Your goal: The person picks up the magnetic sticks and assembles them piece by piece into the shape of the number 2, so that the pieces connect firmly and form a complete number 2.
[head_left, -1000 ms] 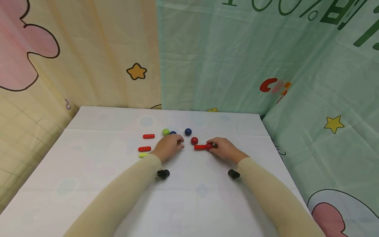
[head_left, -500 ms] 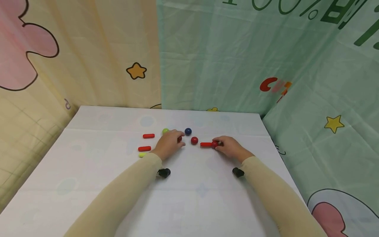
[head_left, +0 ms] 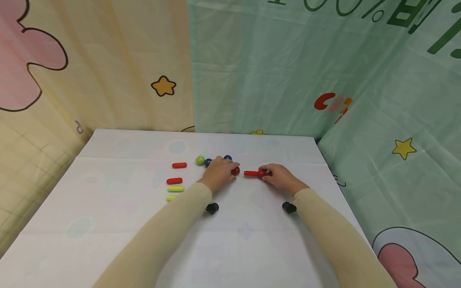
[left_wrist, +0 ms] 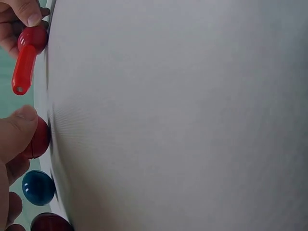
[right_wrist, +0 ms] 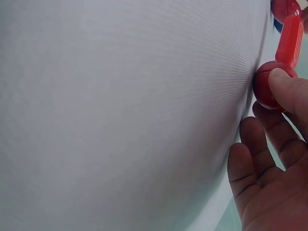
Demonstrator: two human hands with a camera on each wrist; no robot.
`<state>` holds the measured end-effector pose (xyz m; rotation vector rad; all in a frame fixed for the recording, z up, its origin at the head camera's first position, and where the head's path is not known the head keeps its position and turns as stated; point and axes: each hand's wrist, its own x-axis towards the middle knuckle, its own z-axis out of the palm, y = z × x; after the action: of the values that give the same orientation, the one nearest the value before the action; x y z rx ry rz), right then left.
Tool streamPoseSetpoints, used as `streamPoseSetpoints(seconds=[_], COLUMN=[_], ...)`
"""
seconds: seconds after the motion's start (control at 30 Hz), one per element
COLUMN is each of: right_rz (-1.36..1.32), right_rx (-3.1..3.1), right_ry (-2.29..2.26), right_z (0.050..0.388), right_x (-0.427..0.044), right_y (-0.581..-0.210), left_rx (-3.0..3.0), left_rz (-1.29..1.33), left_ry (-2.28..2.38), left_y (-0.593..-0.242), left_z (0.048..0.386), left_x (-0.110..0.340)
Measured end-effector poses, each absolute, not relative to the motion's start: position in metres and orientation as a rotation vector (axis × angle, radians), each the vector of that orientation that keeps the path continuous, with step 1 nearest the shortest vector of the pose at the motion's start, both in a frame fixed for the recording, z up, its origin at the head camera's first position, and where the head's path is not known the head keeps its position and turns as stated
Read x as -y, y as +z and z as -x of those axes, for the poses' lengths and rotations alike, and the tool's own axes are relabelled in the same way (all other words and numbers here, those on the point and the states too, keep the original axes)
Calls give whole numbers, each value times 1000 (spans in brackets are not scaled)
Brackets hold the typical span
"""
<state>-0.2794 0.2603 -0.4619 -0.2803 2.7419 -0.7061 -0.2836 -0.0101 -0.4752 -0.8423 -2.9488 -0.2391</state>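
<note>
My right hand [head_left: 281, 177] pinches a red ball [head_left: 261, 174] between thumb and fingers. A short red stick [head_left: 250, 173] is joined to that ball and points left, its free end showing a small hole in the left wrist view. My left hand [head_left: 217, 174] has its thumb and fingers on a second red ball [left_wrist: 39, 139] that sits on the table. Beside the left hand are a blue ball [left_wrist: 38, 187] and a dark red ball [left_wrist: 51, 223], the latter hidden by the hand in the head view.
Left of the hands lie two red sticks [head_left: 179, 165] and two yellow-green sticks [head_left: 175, 189], one partly behind the left sleeve. A green ball [head_left: 200, 160] and blue balls [head_left: 207, 162] stand further back. The white table [head_left: 245, 248] ends at patterned curtains.
My left hand has moved right to the second red ball, uncovering the yellow-green sticks and a blue ball. My right hand has shifted slightly right, carrying the joined red ball and stick.
</note>
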Motion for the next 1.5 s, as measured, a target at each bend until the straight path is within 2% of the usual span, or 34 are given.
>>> streamPoseSetpoints(seconds=[0.57, 0.97, 1.23, 1.5], right_rz=[297, 336, 322, 332], right_rx=[-2755, -2779, -2771, -2769], right_ry=[-712, -692, -683, -675], right_z=[279, 279, 278, 278], right_x=[-261, -258, -258, -255], right_y=[-462, -464, -466, -464], left_rx=[3013, 3029, 2960, 2997], left_rz=[709, 724, 870, 787], left_ry=[-410, -441, -321, -433], left_y=[-469, -470, -476, -475], left_z=[274, 272, 271, 268], left_x=[26, 35, 36, 34])
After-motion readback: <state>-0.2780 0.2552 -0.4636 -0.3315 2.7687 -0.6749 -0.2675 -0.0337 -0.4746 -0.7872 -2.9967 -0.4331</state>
